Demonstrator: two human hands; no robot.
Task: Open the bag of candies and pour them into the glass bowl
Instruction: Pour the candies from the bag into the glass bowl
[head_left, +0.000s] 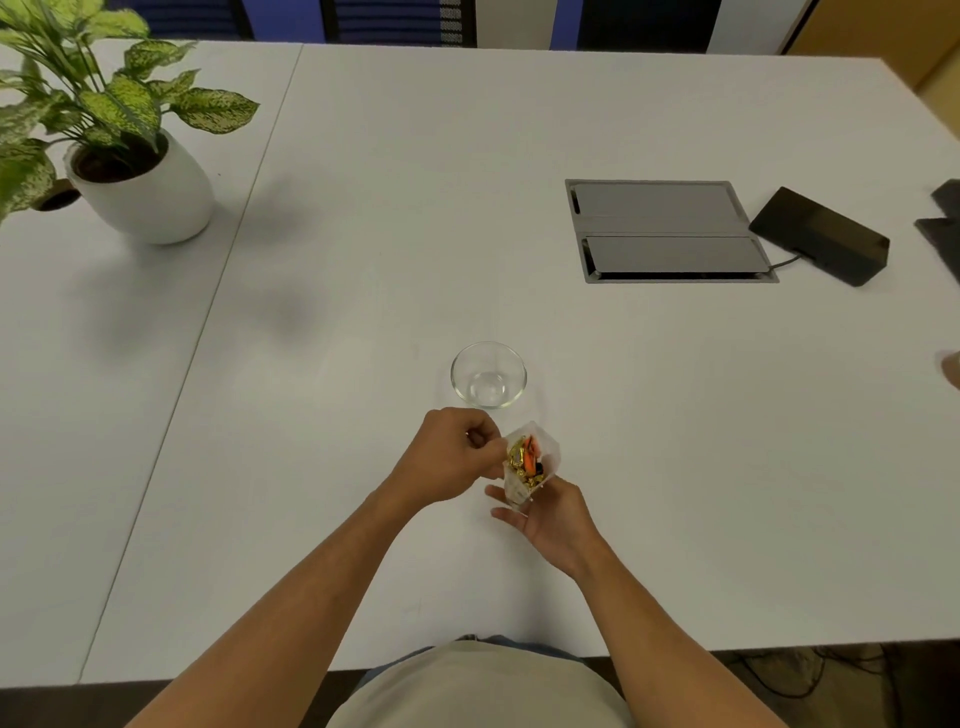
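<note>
A small clear plastic bag of candies (530, 462), with gold and orange wrappers showing through, is held upright just above the white table. My left hand (452, 454) pinches the bag's upper left edge with closed fingers. My right hand (553, 517) cups the bag from below and behind. An empty glass bowl (489, 374) stands on the table just beyond the bag, a short gap away from it.
A potted plant in a white pot (150, 192) stands at the far left. A grey cable hatch (665, 231) is set in the table at the right, with a black box (821, 236) beside it. Another person's fingertip (953, 366) shows at the right edge.
</note>
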